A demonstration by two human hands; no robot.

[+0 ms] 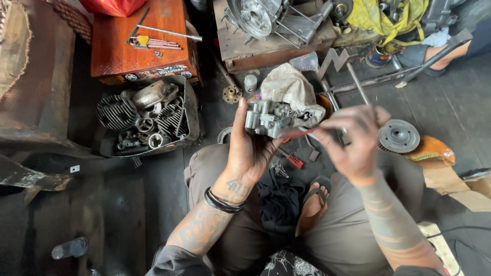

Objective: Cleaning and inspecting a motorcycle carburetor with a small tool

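Observation:
My left hand (247, 148) holds up a small grey metal carburettor body (268, 118) in front of me, fingers wrapped behind it. My right hand (353, 140) pinches a thin red-handled tool (299, 134) whose tip reaches to the right side of the metal part. Both hands hover above my lap, over grey trousers and a dark rag (279, 197). A crumpled whitish cloth (291, 89) lies just behind the part.
A black tub (192, 110) of finned engine parts sits at the left. Behind it stands a wooden box (146, 43) with hex keys on top. An engine casing (266, 20) rests on a wooden block, and a round metal disc (399, 135) lies at the right.

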